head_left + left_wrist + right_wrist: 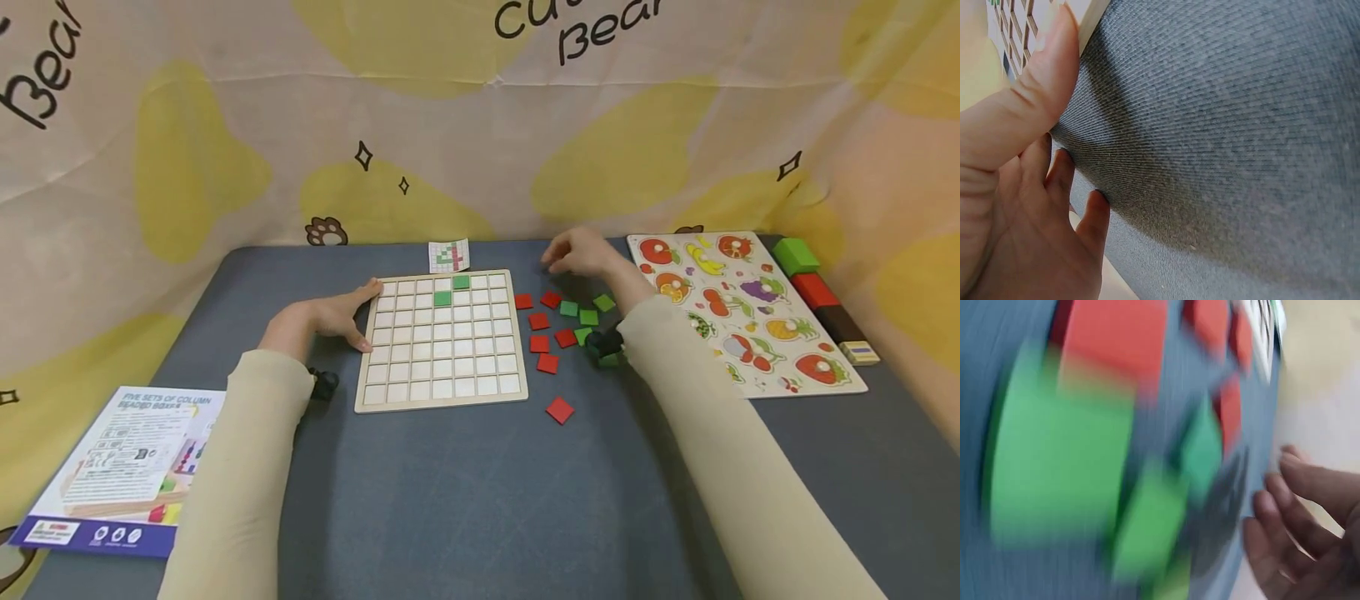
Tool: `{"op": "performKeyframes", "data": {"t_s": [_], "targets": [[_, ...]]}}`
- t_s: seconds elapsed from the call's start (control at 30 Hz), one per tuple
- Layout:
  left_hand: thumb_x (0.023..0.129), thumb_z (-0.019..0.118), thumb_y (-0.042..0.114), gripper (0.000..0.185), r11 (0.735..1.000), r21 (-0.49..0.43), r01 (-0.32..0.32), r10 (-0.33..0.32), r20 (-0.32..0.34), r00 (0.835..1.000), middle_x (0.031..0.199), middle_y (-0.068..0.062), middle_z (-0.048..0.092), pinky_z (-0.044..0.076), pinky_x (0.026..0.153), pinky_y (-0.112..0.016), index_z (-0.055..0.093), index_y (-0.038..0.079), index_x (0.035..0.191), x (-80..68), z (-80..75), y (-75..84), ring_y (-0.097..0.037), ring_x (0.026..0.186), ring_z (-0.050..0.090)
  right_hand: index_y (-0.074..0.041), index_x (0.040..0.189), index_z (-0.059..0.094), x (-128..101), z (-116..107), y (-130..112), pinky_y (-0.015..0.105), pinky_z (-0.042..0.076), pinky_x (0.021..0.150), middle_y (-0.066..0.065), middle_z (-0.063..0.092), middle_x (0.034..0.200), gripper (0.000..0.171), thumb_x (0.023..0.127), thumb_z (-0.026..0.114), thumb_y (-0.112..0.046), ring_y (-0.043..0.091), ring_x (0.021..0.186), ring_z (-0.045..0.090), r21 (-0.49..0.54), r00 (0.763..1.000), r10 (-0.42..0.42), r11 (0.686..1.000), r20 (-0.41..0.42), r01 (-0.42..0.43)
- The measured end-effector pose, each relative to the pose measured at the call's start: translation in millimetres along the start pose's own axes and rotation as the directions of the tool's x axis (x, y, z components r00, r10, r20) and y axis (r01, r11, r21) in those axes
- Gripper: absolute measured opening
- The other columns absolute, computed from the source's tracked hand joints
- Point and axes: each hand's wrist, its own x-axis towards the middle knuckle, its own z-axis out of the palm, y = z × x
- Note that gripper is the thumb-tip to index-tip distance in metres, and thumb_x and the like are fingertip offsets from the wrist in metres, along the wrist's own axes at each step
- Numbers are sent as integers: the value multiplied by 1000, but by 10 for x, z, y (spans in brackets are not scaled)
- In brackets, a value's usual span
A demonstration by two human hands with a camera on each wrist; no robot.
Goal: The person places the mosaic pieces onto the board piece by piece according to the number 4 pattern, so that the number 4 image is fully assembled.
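A pale wooden grid board (441, 340) with white squares lies on the dark table, two green tiles (461, 282) set in its upper rows. My left hand (336, 320) spreads along its left edge. In the left wrist view the thumb (1054, 62) rests against the board's rim, and the other fingers reach down to the table. My right hand (581, 252) hovers beyond the loose tiles with fingers loosely bent and nothing visible in them. Below it lie several red tiles (539, 321) and several green tiles (588, 317); the right wrist view is blurred.
A small pattern card (448, 256) stands behind the board. To the right lie a fruit picture board (750, 312) and a row of coloured blocks (816, 289). A booklet (123, 467) sits at the left front. A printed cloth (450, 125) hangs behind the table.
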Motion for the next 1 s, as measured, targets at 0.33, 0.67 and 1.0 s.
{"op": "performKeyframes", "data": {"t_s": [0.33,0.67,1.0], "targets": [[83,79,13,117,1000,19,21,-21,-6,1000,164,-15,-25,-2,121,-65,-10,8,159,-2,-7,3,-42,152,-19,5,123,63,-394,-502,456,24,50,72,4,61,93,39,85,71,2,13,80,53,36,922,145,985,360,-168],[83,78,13,116,999,36,4,-4,-2,1000,164,-17,-23,-3,122,-65,-10,7,159,14,-3,-3,-43,152,-18,3,103,65,-419,-403,432,25,46,61,6,53,83,31,76,81,1,16,70,49,-97,941,102,993,323,-75],[82,80,12,119,1000,5,-10,10,16,1000,163,-16,-27,-5,121,-66,-11,7,159,1,-19,-16,-43,151,-22,2,83,63,-362,-392,312,26,48,60,1,60,70,20,79,81,-7,15,62,55,-95,983,85,993,165,-70]]}}
